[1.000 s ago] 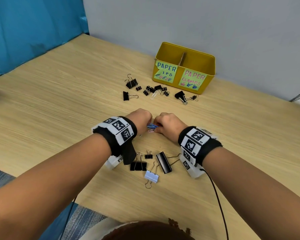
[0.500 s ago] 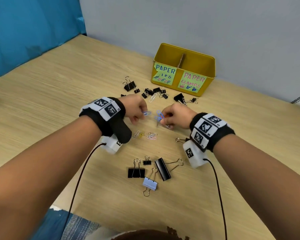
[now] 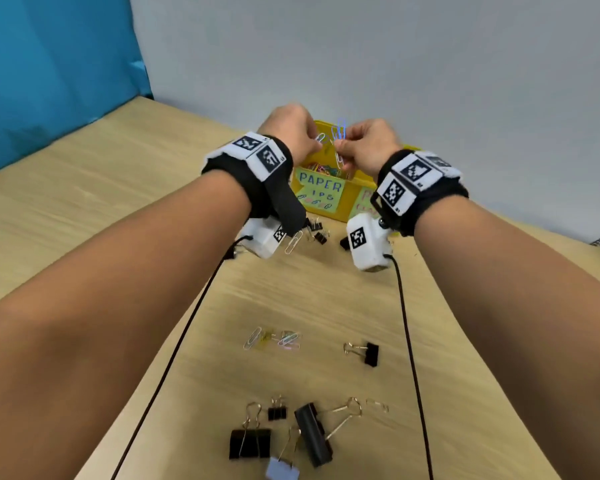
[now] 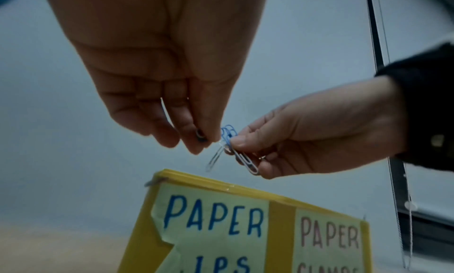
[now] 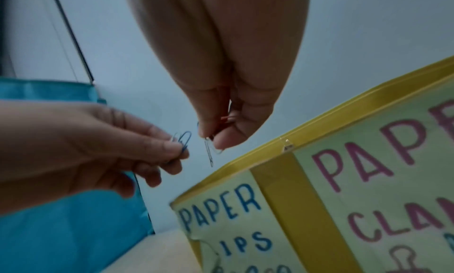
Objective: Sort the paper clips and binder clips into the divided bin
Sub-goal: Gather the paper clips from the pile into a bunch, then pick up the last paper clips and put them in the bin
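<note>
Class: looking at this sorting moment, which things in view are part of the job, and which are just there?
Part of the job:
- left hand and right hand, each pinching paper clips
- yellow bin
- loose paper clips
- binder clips

Just there:
- wristbands
- cables
- table
- blue curtain

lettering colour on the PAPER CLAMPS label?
Pink lettering on the PAPER CLAMPS label, pale green paper. Clearest in the right wrist view.

You are at an office-like recording desk: wood-grain table (image 3: 84,202), grey wall (image 3: 395,64), teal partition (image 3: 49,64), tagged wristbands (image 3: 257,154)
</note>
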`<action>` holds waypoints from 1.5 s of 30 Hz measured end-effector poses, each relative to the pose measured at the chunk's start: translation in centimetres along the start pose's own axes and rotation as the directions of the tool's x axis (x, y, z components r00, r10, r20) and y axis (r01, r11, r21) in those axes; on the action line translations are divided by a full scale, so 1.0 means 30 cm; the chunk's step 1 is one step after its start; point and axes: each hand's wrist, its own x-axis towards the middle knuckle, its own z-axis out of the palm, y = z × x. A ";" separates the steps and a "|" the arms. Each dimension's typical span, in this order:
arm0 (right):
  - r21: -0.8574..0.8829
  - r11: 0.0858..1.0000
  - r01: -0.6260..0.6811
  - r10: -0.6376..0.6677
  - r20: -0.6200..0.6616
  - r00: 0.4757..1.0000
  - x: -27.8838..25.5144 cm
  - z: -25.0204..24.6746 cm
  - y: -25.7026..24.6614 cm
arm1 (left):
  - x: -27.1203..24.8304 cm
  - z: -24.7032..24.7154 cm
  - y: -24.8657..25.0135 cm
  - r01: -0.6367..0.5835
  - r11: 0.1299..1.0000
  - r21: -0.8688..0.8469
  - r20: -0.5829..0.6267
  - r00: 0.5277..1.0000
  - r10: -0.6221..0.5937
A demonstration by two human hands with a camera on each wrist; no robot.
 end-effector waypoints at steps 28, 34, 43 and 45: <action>-0.571 0.775 0.272 0.034 0.467 0.884 -0.361 0.215 0.105 | -0.538 0.078 -0.277 0.124 0.982 0.146 0.706 0.682 -0.191; -0.469 0.791 0.393 -0.108 0.525 0.844 -0.554 0.229 0.124 | -0.587 0.082 -0.226 0.055 0.959 0.279 0.630 0.743 -0.226; -0.518 0.782 0.346 -0.051 0.500 0.864 -0.646 0.226 0.135 | -0.636 0.109 -0.194 0.073 0.961 0.268 0.507 0.837 -0.205; -0.560 0.755 0.342 -0.011 0.510 0.860 -0.653 0.237 0.139 | -0.646 0.113 -0.194 0.088 0.960 0.267 0.502 0.838 -0.216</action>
